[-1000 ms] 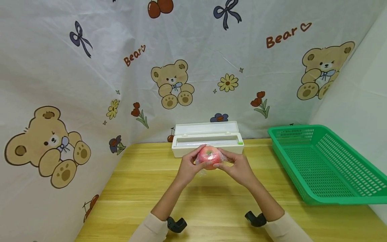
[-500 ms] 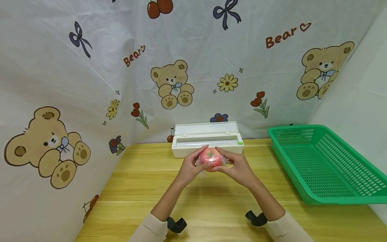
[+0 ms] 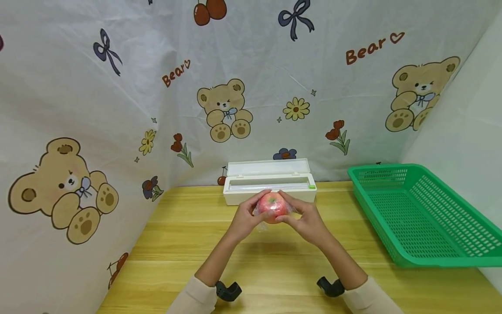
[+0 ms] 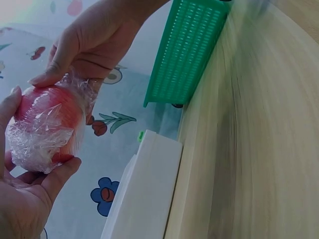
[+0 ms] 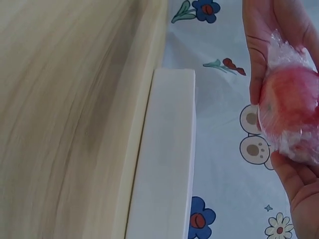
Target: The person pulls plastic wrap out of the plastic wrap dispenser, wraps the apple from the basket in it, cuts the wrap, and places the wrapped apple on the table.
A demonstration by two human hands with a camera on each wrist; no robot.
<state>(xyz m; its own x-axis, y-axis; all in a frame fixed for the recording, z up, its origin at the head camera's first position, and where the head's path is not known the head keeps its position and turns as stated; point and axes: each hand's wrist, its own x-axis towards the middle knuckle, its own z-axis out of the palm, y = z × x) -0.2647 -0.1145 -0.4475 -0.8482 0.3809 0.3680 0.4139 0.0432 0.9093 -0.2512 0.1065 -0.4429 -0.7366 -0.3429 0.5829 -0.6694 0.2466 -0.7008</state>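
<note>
A red apple [image 3: 272,206] in clear plastic wrap is held up between both hands, in front of the white box. My left hand [image 3: 245,219] grips its left side, thumb in front and fingers curled behind. On the other side my right hand [image 3: 308,220] holds it the same way. In the left wrist view, crumpled plastic wrap [image 4: 37,144] bunches at the apple's underside, and more sticks out near the right hand [image 4: 94,40]. The right wrist view shows the wrapped apple [image 5: 289,102] above the table, with film gathered at both ends.
Behind the hands stands a long white box [image 3: 270,197] with its lid up, a roll inside and a small green piece at its right end. A green plastic basket [image 3: 396,257] sits at the table's right. A printed cloth [image 3: 266,52] hangs behind the wooden table [image 3: 176,244].
Both hands have tilted the wrapped apple slightly and lowered it a little since the first frame. The view has shifted very slightly. The box and basket stay where they were.
</note>
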